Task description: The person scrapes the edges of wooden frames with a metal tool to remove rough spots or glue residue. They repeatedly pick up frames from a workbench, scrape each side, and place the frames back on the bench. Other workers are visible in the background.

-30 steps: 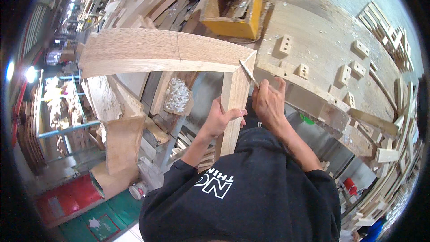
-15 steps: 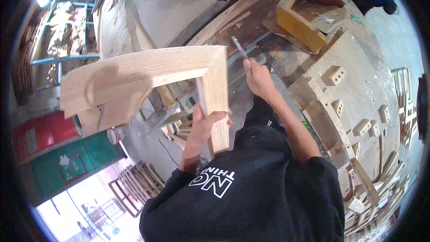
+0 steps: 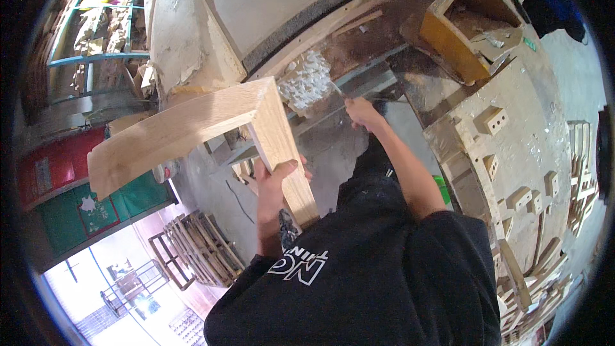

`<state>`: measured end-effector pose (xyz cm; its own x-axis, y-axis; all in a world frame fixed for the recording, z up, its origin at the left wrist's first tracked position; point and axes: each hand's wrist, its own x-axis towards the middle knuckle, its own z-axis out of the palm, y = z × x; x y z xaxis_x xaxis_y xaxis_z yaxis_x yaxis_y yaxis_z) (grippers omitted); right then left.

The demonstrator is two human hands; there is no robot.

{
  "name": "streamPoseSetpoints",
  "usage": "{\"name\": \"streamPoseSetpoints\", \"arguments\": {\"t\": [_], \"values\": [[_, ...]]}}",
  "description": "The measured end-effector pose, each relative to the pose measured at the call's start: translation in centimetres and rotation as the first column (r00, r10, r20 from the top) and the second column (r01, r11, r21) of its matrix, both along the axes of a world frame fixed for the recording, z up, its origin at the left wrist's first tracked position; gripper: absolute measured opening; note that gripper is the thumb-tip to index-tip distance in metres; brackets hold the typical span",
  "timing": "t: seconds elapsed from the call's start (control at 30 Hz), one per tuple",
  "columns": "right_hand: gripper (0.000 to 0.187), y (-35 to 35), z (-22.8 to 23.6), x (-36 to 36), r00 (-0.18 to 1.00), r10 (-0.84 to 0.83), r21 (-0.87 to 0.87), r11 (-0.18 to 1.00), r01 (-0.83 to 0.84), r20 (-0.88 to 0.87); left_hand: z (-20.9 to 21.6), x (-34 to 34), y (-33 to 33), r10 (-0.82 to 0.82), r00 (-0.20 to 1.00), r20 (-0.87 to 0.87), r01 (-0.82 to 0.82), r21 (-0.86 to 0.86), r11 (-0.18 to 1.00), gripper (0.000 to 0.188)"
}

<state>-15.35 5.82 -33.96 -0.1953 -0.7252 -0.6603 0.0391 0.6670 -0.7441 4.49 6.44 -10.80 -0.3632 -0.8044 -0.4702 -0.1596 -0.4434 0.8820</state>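
My left hand (image 3: 272, 189) is closed around the short leg of an L-shaped pale wooden frame piece (image 3: 179, 122). The long leg of that piece reaches out to the left, and its mitred corner faces away from me. In my right hand (image 3: 363, 114), pinched between the fingers, is a thin light-coloured stick-like tool (image 3: 337, 89); its exact kind is unclear. The tool's far end is at the right edge of a patch of ridged white paste (image 3: 305, 82). That patch lies on the cluttered bench ahead, just beyond the frame's corner.
An open wooden box (image 3: 448, 38) with scraps stands ahead on the right. Drilled wooden blocks (image 3: 493, 120) sit on the right-hand table (image 3: 512, 160). Slatted wood (image 3: 205, 250) leans at the lower left. Another person (image 3: 554, 0) is partly visible at the far right.
The frame piece has swung and tilted lower, its corner shifting left, which uncovers the white paste. My right hand has lowered the tool from upright toward the paste.
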Motion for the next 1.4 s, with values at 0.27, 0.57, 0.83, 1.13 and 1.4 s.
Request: {"name": "streamPoseSetpoints", "arguments": {"t": [0.27, 0.57, 0.83, 1.13, 1.4], "values": [[0.039, 11.5, 9.3, -2.0, 0.867, -0.395, -0.277, 0.834, 0.477, 0.304, 0.3, -3.2, 1.2, -0.373, 0.906, -0.201, 0.375, -0.033, 0.927, 0.039], [0.033, 20.1, 19.6, 0.0, 0.604, -0.522, -0.388, 0.470, 0.793, 0.602, 0.4, -3.6, 4.4, -0.501, 0.779, -0.378, 0.502, -0.104, 0.859, 0.077], [0.038, 22.4, 28.9, 7.5, 0.524, -0.131, -0.420, 0.452, 0.787, 0.842, -3.4, -4.9, 1.9, -0.494, 0.310, -0.812, 0.742, -0.118, 0.660, 0.090], [0.031, 22.1, 29.4, 10.3, 0.444, -0.111, -0.351, 0.456, 0.818, 0.889, -3.6, -5.7, 3.2, -0.439, 0.092, -0.894, 0.888, -0.126, 0.442, 0.074], [0.032, 22.5, 30.6, 10.1, 0.507, -0.086, -0.404, 0.496, 0.768, 0.858, -2.5, -5.6, 3.9, -0.550, 0.243, -0.799, 0.840, -0.111, 0.531, 0.070]]}}
